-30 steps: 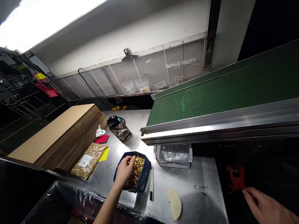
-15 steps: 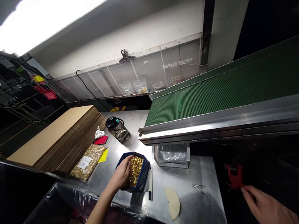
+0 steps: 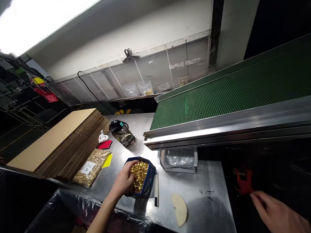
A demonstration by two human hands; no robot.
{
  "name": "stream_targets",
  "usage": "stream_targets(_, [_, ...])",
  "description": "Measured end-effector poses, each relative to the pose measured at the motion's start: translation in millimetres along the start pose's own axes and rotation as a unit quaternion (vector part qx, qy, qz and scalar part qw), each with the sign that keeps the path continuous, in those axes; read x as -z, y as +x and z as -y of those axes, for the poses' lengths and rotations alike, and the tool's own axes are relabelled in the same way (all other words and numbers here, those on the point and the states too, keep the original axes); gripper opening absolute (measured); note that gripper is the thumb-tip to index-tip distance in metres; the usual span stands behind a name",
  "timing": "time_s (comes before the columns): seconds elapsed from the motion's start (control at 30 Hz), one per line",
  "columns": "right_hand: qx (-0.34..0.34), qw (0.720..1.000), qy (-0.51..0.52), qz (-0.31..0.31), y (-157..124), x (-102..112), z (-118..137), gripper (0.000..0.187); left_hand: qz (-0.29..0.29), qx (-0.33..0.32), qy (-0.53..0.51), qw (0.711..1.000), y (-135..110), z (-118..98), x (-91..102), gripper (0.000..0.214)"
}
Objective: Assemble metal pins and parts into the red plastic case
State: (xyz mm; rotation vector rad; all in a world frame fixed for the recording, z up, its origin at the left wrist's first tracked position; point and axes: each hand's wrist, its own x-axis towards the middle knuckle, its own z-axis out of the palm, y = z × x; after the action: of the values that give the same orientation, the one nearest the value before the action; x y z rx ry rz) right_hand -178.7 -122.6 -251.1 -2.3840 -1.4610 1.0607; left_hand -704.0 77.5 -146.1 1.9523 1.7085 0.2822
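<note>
My left hand (image 3: 124, 179) reaches into a dark blue tray (image 3: 151, 179) heaped with small gold-coloured pieces (image 3: 139, 172) on the steel table; its fingers curl into the pile. Whether they hold any pieces I cannot tell. My right hand (image 3: 275, 214) is low at the right, in the dark space beyond the table's edge, its fingertips just under a small red object (image 3: 243, 181). It is not closed around it.
A stack of flat cardboard (image 3: 58, 142) lies at the left, with a sealed bag of gold pieces (image 3: 91, 168) beside it. A dark-lidded jar (image 3: 121, 133), a clear plastic box (image 3: 178, 160), a pen (image 3: 156, 191) and a half-round pale piece (image 3: 179, 209) sit on the table. A green conveyor (image 3: 243, 91) runs at right.
My left hand has shifted slightly toward the near left edge of the tray, still in the gold pieces. My right hand has stayed close under the red object.
</note>
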Motion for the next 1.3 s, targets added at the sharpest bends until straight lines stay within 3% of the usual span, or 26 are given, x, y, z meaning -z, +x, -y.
stream_targets(0.07, [0.001, 1.000, -0.002, -0.002, -0.6, 0.8, 0.4, 0.077, 0.035, -0.004, 0.030, 0.999, -1.9, -2.1, 5.4, 0.046])
stream_targets(0.13, [0.003, 1.000, -0.005, -0.003, -0.7, 0.9, 0.3, 0.077, 0.099, -0.006, 0.057, 0.993, -4.6, -2.1, 10.3, 0.048])
stream_targets(0.23, [0.002, 1.000, -0.012, -0.007, 0.1, 0.2, 0.3, 0.076, 0.195, 0.001, 0.096, 0.976, -5.9, 1.7, 12.7, 0.084])
stream_targets(0.37, [0.003, 1.000, -0.018, -0.011, 1.3, -0.4, 2.0, 0.075, 0.247, 0.031, 0.147, 0.957, 2.9, 6.4, 10.0, 0.110])
stream_targets(0.47, [0.006, 1.000, -0.017, -0.015, 1.0, -0.2, 3.2, 0.074, 0.258, 0.035, 0.177, 0.949, 11.0, 3.8, 12.5, 0.116])
stream_targets(0.57, [0.007, 1.000, -0.008, -0.020, 0.2, 0.4, 3.2, 0.073, 0.252, 0.011, 0.193, 0.948, 13.6, -1.0, 19.1, 0.107])
stream_targets(0.73, [0.017, 0.999, -0.016, -0.038, -0.6, 1.7, 4.0, 0.073, 0.185, -0.007, 0.228, 0.956, 11.3, -5.6, 22.6, 0.084])
stream_targets(0.93, [0.001, 1.000, -0.017, -0.006, -0.3, 0.9, 5.6, 0.075, 0.168, -0.093, 0.209, 0.959, 17.0, -15.6, 0.6, 0.057])
stream_targets(1.1, [0.010, 1.000, -0.024, -0.018, -1.0, -0.7, 5.3, 0.074, 0.140, -0.102, 0.243, 0.954, 23.8, -17.2, -21.1, 0.048])
stream_targets(1.2, [0.010, 0.999, -0.020, -0.034, -1.3, -1.8, 2.6, 0.072, 0.163, -0.117, 0.250, 0.947, 26.7, -15.7, -17.3, 0.042])
stream_targets(1.3, [0.004, 0.999, -0.009, -0.046, -1.4, -1.9, -1.8, 0.069, 0.205, -0.117, 0.241, 0.941, 27.3, -15.9, -0.4, 0.033])
